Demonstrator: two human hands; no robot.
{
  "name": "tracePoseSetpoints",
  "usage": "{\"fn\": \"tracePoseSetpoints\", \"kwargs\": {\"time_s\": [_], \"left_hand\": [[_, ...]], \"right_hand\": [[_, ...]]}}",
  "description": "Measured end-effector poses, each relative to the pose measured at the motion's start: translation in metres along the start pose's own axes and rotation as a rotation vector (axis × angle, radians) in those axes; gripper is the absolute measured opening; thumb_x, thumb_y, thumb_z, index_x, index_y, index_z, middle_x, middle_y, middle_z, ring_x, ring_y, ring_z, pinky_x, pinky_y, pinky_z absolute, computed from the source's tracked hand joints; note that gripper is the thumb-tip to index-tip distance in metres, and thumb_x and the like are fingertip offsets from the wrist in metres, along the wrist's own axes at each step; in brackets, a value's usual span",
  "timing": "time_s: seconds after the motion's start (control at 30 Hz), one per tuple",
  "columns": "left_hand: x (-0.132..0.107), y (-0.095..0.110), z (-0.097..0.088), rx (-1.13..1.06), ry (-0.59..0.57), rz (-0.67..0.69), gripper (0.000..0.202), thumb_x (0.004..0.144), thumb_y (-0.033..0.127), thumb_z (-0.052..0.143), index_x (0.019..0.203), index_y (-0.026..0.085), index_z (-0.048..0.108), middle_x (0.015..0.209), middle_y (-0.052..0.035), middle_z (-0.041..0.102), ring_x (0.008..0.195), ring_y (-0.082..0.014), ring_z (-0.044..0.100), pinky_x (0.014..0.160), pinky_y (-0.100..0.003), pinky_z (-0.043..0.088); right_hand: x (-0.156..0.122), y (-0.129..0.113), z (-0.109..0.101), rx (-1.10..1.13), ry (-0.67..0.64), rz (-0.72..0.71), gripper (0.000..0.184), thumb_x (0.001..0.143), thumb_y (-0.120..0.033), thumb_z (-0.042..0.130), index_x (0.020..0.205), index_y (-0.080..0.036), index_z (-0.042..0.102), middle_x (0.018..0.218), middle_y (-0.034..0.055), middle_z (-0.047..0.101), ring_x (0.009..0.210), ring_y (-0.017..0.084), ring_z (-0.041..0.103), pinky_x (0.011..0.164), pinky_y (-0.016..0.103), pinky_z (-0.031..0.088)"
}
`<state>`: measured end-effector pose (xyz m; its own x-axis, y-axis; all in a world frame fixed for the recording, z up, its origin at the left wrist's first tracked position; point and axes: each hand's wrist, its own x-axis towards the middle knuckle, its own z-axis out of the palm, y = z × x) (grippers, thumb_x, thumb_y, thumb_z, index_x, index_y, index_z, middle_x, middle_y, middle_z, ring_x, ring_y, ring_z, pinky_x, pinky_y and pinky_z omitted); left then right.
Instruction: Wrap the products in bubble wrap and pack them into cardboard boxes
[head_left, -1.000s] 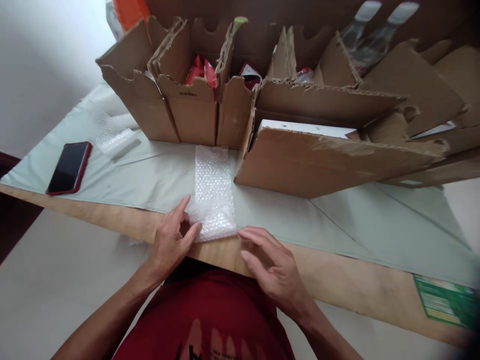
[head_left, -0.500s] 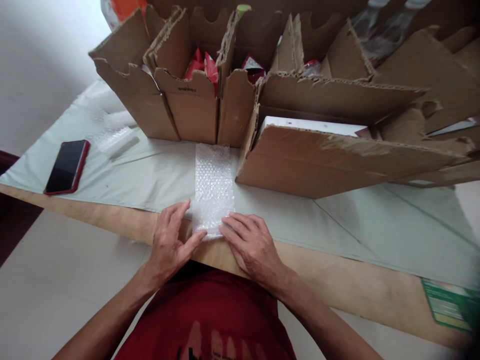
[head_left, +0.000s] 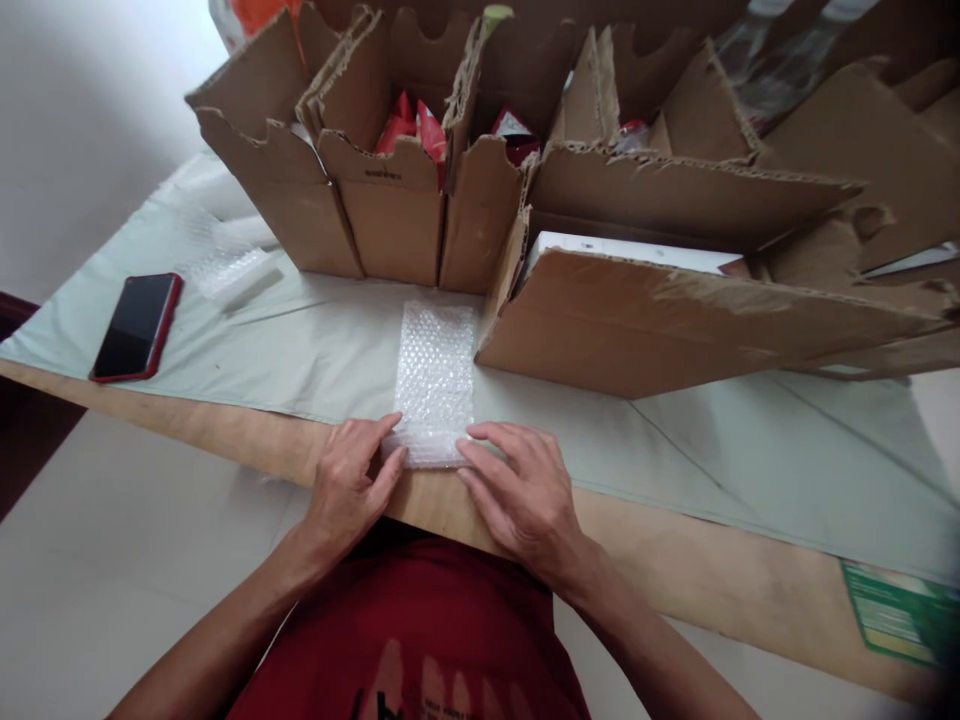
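A strip of clear bubble wrap (head_left: 436, 360) lies flat on the cloth, its near end folded over into a thick band by the table's front edge. At the band's left end, my left hand (head_left: 351, 475) has its thumb and forefinger around the fold. My right hand (head_left: 523, 490) grips the right end, with bent fingers on top and the thumb at the near edge. Whether anything lies inside the fold, I cannot tell.
Cardboard bins (head_left: 637, 320) stand behind the strip, some with red packets (head_left: 411, 125) inside. To the left are a phone (head_left: 137, 325) in a red case and more bubble wrap (head_left: 236, 275). A green printed sheet (head_left: 892, 610) lies at the right front edge.
The near end of the bubble wrap is now folded into a thicker band, and its far end has come nearer. My right hand has shifted right, with its fingers more bent.
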<state>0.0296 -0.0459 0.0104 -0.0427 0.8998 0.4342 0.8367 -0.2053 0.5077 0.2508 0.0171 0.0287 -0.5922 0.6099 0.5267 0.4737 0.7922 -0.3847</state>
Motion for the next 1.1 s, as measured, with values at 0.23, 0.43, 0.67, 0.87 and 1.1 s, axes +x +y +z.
{"fn": "tracePoseSetpoints", "kwargs": {"time_s": [0.23, 0.43, 0.67, 0.87, 1.1], "left_hand": [[-0.004, -0.003, -0.001, 0.048, 0.021, 0.026, 0.033, 0.098, 0.029, 0.065, 0.131, 0.023, 0.063, 0.122, -0.0124, 0.067, 0.113, -0.0282, 0.065, 0.097, -0.045, 0.056], [-0.011, 0.003, -0.018, -0.112, -0.099, 0.127, 0.043, 0.097, 0.013, 0.059, 0.137, 0.027, 0.057, 0.112, -0.0073, 0.075, 0.111, -0.0253, 0.069, 0.104, -0.046, 0.053], [0.011, -0.008, 0.001, -0.007, -0.046, 0.033, 0.032, 0.101, 0.021, 0.057, 0.133, 0.021, 0.061, 0.107, -0.0087, 0.073, 0.098, -0.0240, 0.068, 0.088, -0.040, 0.056], [-0.002, -0.004, -0.005, -0.022, -0.065, 0.138, 0.043, 0.096, 0.025, 0.068, 0.137, 0.024, 0.058, 0.129, -0.0135, 0.066, 0.121, -0.0300, 0.063, 0.104, -0.048, 0.052], [-0.002, 0.003, -0.018, -0.146, -0.137, 0.069, 0.038, 0.099, 0.019, 0.063, 0.136, 0.022, 0.056, 0.103, -0.0064, 0.074, 0.093, -0.0216, 0.068, 0.088, -0.037, 0.055]], "right_hand": [[0.001, 0.006, 0.012, -0.042, -0.242, -0.077, 0.032, 0.095, -0.009, 0.062, 0.125, -0.018, 0.071, 0.128, 0.0133, 0.073, 0.129, 0.031, 0.060, 0.104, 0.049, 0.045], [0.002, 0.002, 0.003, 0.190, -0.216, 0.062, 0.023, 0.102, -0.017, 0.056, 0.120, -0.020, 0.071, 0.108, 0.0077, 0.078, 0.103, 0.023, 0.069, 0.093, 0.042, 0.051], [0.002, 0.006, 0.003, -0.078, -0.138, -0.007, 0.027, 0.101, -0.024, 0.059, 0.126, -0.017, 0.066, 0.130, 0.0160, 0.071, 0.123, 0.031, 0.062, 0.101, 0.048, 0.047], [0.003, 0.009, 0.008, -0.046, -0.201, -0.016, 0.024, 0.100, -0.015, 0.057, 0.122, -0.017, 0.067, 0.123, 0.0123, 0.075, 0.119, 0.030, 0.064, 0.101, 0.049, 0.046], [-0.002, 0.005, -0.006, 0.114, -0.181, 0.081, 0.026, 0.103, -0.023, 0.057, 0.127, -0.017, 0.063, 0.117, 0.0107, 0.076, 0.109, 0.025, 0.067, 0.096, 0.043, 0.050]]}}
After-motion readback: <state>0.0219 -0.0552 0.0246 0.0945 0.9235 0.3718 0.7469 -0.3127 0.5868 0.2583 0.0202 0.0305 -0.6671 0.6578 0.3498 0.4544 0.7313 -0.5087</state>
